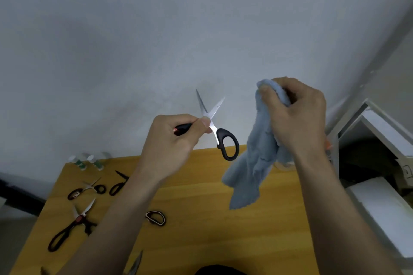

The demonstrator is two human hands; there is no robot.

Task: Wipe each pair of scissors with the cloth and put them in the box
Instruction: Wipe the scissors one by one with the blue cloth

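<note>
My left hand (172,143) grips one black handle of a pair of scissors (218,127), held up in the air above the wooden table (201,219). Its blades are spread open and point up, and the other handle loop hangs free to the right. My right hand (297,116) holds a light blue cloth (254,163) bunched at the top, to the right of the scissors and apart from them. The cloth hangs down loosely. Several more scissors lie on the table's left part, among them a large black pair (71,225) and a smaller one (87,188).
Small white and green bottles (89,161) stand at the table's far left corner. A clear container (286,164) is partly hidden behind the cloth and my right arm. White shelving and boxes (380,163) stand to the right of the table. A blade tip (136,263) shows near the front edge.
</note>
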